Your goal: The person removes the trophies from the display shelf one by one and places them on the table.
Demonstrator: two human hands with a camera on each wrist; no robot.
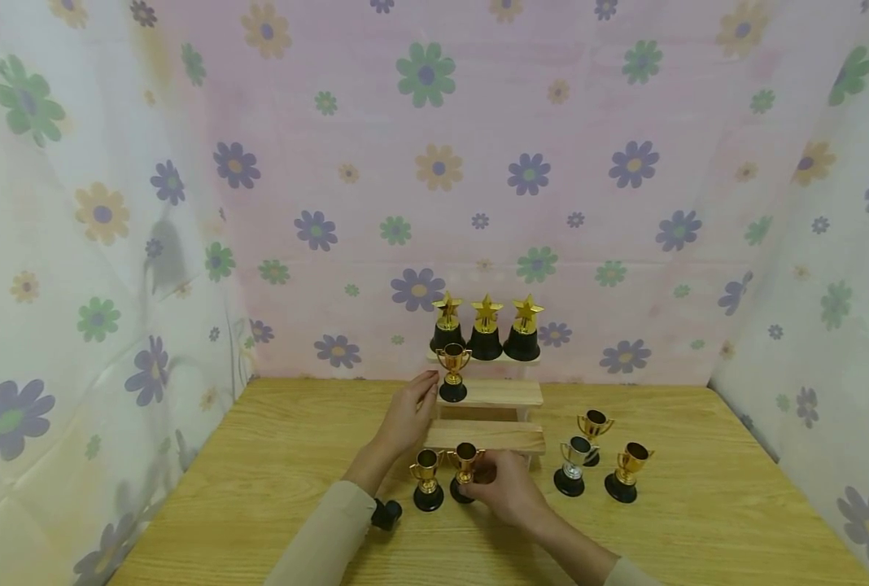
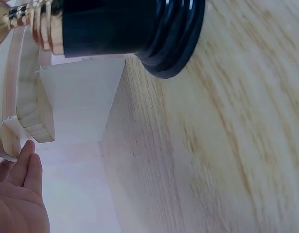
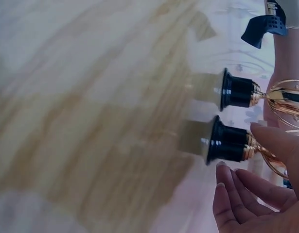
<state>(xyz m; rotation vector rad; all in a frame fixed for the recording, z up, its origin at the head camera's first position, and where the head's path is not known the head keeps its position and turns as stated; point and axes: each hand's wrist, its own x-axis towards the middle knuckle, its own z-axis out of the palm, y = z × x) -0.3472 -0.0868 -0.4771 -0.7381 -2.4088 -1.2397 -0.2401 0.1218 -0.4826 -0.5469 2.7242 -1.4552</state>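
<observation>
My right hand [image 1: 511, 490] has its thumb and fingers at the stem and base of a small gold trophy cup [image 1: 466, 462] with a black base, in front of the stepped wooden stand [image 1: 486, 436]. Another gold trophy cup [image 1: 428, 474] stands upright just left of it; both also show in the right wrist view. My left hand [image 1: 409, 413] reaches to the stand's left end, its fairly straight fingers [image 2: 33, 172] against the end of a step. Close to those fingertips, a gold trophy cup [image 1: 453, 373] stands at the left of the middle step.
Three black-based gold star trophies [image 1: 486, 330] line the top step. Right of the stand, a silver trophy cup [image 1: 574, 468] and two gold trophy cups [image 1: 629, 474] stand on the wooden table [image 1: 303, 456]. Flowered cloth [image 1: 478, 203] surrounds the back and sides.
</observation>
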